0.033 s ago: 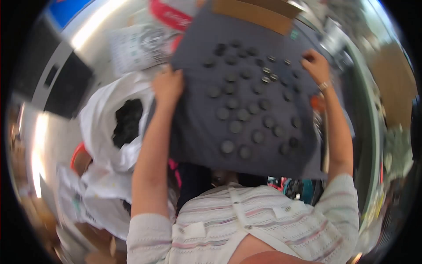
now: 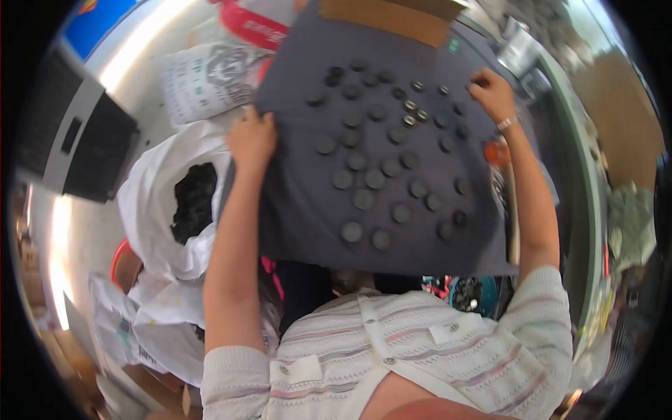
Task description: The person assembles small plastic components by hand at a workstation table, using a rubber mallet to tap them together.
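A dark grey cloth [image 2: 301, 210] lies spread in front of me, with many small round dark caps [image 2: 374, 178] scattered over it. Several of them show a shiny metal rim, like the ring-shaped piece [image 2: 409, 106] near the upper middle. My left hand [image 2: 253, 138] is at the cloth's left edge, its fingers bent and closed on that edge. Over the right side, beyond the nearest caps, is my right hand [image 2: 492, 96], fingers curled together. Whatever its fingertips may hold is too small to make out.
A cardboard box flap [image 2: 385, 22] borders the far edge. Left of the cloth stands a white sack [image 2: 143, 203] with black pieces inside, near a printed bag [image 2: 203, 80] and a black crate [image 2: 98, 150]. An orange-red object [image 2: 495, 152] lies beside my right forearm.
The whole view has shifted a little, so everything sits slightly further left and up. The picture is sharper. Both hands keep about the same places relative to the cloth.
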Motion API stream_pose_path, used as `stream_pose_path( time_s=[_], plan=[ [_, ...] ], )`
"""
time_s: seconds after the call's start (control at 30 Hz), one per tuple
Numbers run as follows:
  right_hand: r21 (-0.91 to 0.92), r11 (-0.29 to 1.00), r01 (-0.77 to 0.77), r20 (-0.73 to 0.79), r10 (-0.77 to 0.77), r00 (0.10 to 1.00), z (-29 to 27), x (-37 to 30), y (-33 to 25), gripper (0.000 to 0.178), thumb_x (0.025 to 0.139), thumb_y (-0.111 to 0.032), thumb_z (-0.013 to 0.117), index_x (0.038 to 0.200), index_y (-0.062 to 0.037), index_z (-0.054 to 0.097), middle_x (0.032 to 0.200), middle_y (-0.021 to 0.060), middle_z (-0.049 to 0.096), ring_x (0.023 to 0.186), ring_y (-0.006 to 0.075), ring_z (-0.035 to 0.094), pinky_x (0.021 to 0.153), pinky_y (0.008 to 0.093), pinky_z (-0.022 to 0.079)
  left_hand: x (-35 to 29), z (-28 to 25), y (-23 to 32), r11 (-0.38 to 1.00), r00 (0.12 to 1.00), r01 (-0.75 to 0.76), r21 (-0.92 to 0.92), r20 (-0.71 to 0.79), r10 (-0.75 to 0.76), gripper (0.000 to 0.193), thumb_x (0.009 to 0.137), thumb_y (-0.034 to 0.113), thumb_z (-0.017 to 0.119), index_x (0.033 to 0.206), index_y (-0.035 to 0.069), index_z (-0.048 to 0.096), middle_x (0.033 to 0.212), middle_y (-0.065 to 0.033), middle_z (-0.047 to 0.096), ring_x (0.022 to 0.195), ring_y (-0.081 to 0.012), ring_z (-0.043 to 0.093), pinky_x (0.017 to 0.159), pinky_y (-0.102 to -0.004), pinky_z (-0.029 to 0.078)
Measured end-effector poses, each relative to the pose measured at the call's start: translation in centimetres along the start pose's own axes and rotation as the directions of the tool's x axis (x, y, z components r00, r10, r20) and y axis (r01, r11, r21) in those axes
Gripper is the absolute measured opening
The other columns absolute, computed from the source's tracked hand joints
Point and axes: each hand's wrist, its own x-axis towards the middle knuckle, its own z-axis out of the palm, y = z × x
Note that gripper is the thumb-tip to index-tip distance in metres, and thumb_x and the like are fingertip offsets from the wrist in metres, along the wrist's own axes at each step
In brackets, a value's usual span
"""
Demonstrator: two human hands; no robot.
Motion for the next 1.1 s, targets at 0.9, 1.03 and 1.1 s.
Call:
stream_pose_path(
  time_s=[0.9,1.03,1.1],
  plan=[
    [-0.358,0.928,-0.1,0.218,0.187,0.958,1.9,1.6,15.0,0.039,0.069,-0.013,0.074,0.107,-0.0056,0.067,0.086,0.0144,0.068,0.083,0.0267,0.066,0.079,0.0335,0.051,-0.7,1.1,3.7,0.996,0.997,-0.08,0.034,0.003,0.08,0.051,0.09,0.042,0.051,0.126,0.006,0.053,0.099,-0.0222,0.062,0.092,-0.0386,0.061,0.087,-0.0502,0.04],
    [-0.345,0.936,-0.075,0.246,0.167,0.955,2.3,2.3,12.5,0.039,0.07,-0.011,0.071,0.109,-0.0057,0.067,0.089,0.0152,0.068,0.085,0.0273,0.066,0.079,0.0345,0.051,-0.7,1.2,3.5,0.996,0.997,-0.079,0.045,-0.004,0.079,0.05,0.09,0.042,0.051,0.125,0.006,0.053,0.099,-0.0225,0.062,0.092,-0.0399,0.061,0.087,-0.0502,0.04],
    [-0.287,0.957,-0.045,0.235,0.116,0.965,3.3,2.4,10.6,0.039,0.07,-0.011,0.07,0.109,-0.0056,0.067,0.09,0.0157,0.068,0.086,0.0277,0.066,0.079,0.0346,0.051,-0.7,0.9,3.2,0.997,0.998,-0.057,0.059,0.018,0.056,0.05,0.09,0.042,0.051,0.126,0.007,0.053,0.1,-0.0228,0.062,0.093,-0.0409,0.061,0.088,-0.0503,0.04]
  ],
)
